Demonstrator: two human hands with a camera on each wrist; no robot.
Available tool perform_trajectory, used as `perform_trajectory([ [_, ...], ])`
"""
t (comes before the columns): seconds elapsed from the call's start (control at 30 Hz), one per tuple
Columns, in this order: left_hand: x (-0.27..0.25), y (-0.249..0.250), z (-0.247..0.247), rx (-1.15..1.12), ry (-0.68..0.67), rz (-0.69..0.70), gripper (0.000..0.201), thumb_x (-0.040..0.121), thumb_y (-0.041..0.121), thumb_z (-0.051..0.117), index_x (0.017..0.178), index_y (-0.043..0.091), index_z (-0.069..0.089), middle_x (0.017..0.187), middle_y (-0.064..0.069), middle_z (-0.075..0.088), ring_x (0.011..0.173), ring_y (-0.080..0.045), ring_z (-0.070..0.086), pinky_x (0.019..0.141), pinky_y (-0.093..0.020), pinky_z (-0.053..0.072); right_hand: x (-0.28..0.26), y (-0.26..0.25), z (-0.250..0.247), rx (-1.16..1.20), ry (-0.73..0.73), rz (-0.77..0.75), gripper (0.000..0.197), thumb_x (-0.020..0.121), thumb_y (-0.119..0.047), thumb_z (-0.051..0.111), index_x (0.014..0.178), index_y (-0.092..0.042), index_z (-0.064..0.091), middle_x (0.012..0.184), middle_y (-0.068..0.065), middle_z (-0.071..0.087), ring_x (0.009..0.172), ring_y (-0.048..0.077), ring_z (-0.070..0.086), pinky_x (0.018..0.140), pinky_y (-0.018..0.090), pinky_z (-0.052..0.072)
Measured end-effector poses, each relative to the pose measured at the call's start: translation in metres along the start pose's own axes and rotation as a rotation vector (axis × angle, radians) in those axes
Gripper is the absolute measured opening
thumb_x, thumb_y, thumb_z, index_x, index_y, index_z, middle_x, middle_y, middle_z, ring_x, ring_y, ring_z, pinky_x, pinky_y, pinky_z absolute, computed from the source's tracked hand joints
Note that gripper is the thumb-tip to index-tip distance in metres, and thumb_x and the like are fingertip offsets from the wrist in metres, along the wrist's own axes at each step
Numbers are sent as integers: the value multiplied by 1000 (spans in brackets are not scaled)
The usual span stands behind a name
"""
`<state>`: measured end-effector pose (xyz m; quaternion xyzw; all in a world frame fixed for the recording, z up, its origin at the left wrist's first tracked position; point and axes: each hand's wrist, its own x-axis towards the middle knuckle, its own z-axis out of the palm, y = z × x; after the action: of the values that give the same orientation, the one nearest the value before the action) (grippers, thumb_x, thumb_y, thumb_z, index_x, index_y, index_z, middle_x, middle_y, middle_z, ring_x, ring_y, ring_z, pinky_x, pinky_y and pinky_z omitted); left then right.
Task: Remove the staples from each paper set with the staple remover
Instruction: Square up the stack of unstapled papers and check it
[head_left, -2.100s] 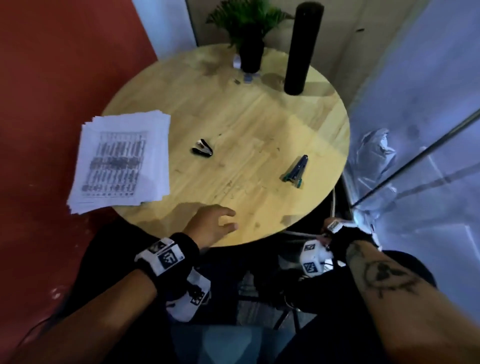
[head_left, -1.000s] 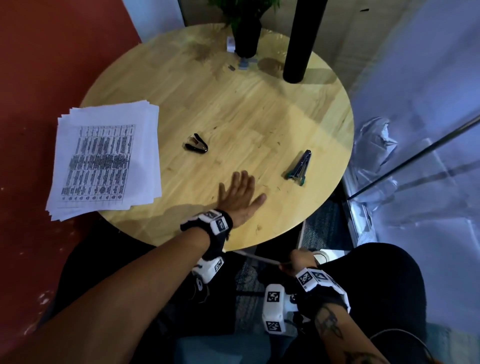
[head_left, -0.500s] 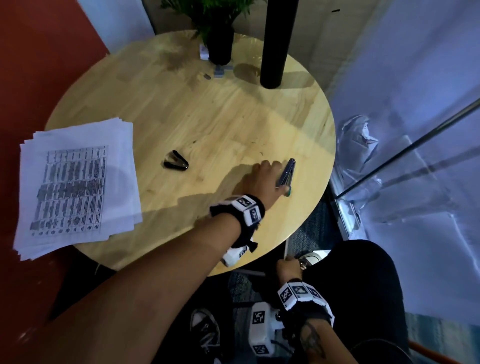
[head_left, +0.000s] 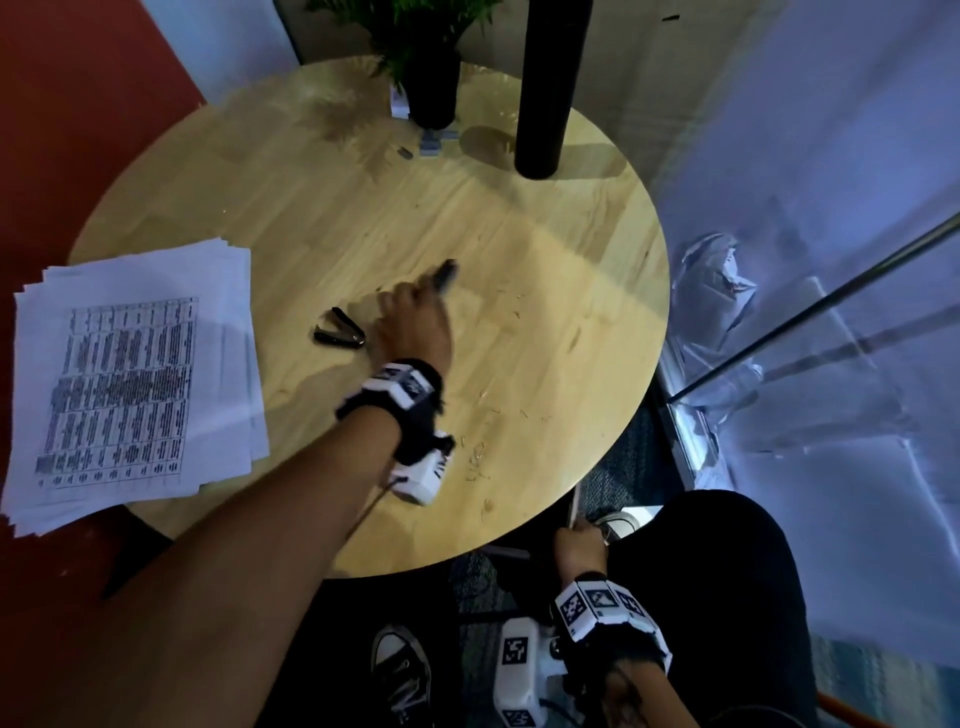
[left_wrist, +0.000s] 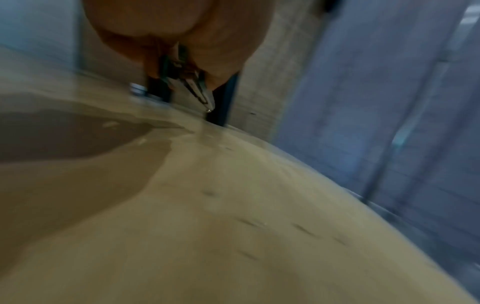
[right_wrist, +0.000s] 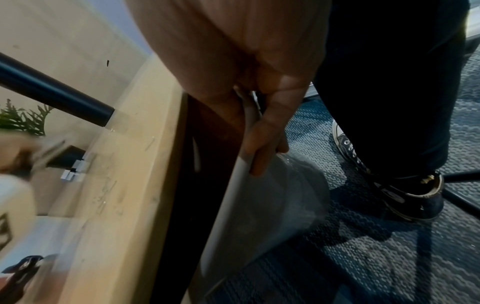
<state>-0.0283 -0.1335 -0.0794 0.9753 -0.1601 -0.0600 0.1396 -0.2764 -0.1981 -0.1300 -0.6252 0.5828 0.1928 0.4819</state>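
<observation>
Over the middle of a round wooden table (head_left: 545, 249), a person's left hand (head_left: 413, 325) curls round a slim plier-like staple remover (left_wrist: 193, 84), whose dark tip (head_left: 444, 271) pokes out past the knuckles and points away from the body; in the left wrist view its metal nose angles down toward the tabletop without touching it. The stack of stapled paper sets (head_left: 135, 374) lies at the table's left edge, partly overhanging it, well to the left of the tool, so the coming move likely turns on swinging the tool leftward to a corner of the stack, and the left hand is by far the nearer. A second, black claw-style remover (head_left: 340, 332) lies on the wood just beside that hand, between it and the papers. The right hand (head_left: 579, 545) is below the table's near edge, its fingers (right_wrist: 265, 133) wrapped round the edge of a pale sheet of paper or plastic (right_wrist: 259, 205); which it is cannot be told. Loose bent staples (head_left: 478, 457) litter the wood near the left wrist. Motion blur smears the left hand and tool, the staples in the stack are too small to see, and a potted plant (head_left: 426, 67) and a black post (head_left: 545, 88) stand at the far rim
</observation>
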Motion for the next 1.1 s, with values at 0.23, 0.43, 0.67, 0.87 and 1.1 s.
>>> perform_trajectory([
  [0.23, 18, -33, -11, 151, -111, -91, 69, 94, 27, 51, 150, 12, 13, 156, -16, 14, 140, -36, 17, 110, -50, 22, -2, -2, -2, -29, -27, 13, 28, 87, 4, 41, 111, 12, 55, 112, 30, 57, 105, 39, 54, 71, 27, 31],
  [0.43, 40, 38, 9, 106, -427, 344, 75, 97, 54, 30, 152, 14, -3, 159, -6, -12, 147, -25, -7, 118, -44, 4, 1, 3, -1, 9, -7, 18, 28, 85, 3, 42, 108, 6, 57, 99, 23, 59, 83, 29, 49, 71, 26, 35],
  [0.67, 46, 59, 23, 189, -639, 430, 78, 95, 61, 15, 150, 12, -11, 157, -3, -23, 145, -20, -20, 118, -47, -6, 4, 9, 1, 88, 20, 31, 15, 81, 5, 43, 88, -2, 54, 96, 29, 61, 91, 39, 60, 76, 38, 48],
  [0.87, -20, -3, 16, 356, -748, 909, 94, 80, 76, 5, 147, 14, -19, 151, -2, -33, 140, -16, -30, 118, -40, -11, 4, 9, 4, 88, 9, 29, 21, 81, 4, 42, 95, 1, 58, 99, 28, 62, 95, 39, 60, 79, 36, 47],
  [1.1, -22, -13, -1, -179, -537, 678, 98, 73, 85, -2, 150, 26, 11, 158, 3, 13, 145, -9, 9, 118, -35, 5, 1, 6, 2, 73, 13, -13, 12, 82, 4, 43, 85, -3, 53, 88, 23, 56, 82, 30, 53, 74, 37, 44],
])
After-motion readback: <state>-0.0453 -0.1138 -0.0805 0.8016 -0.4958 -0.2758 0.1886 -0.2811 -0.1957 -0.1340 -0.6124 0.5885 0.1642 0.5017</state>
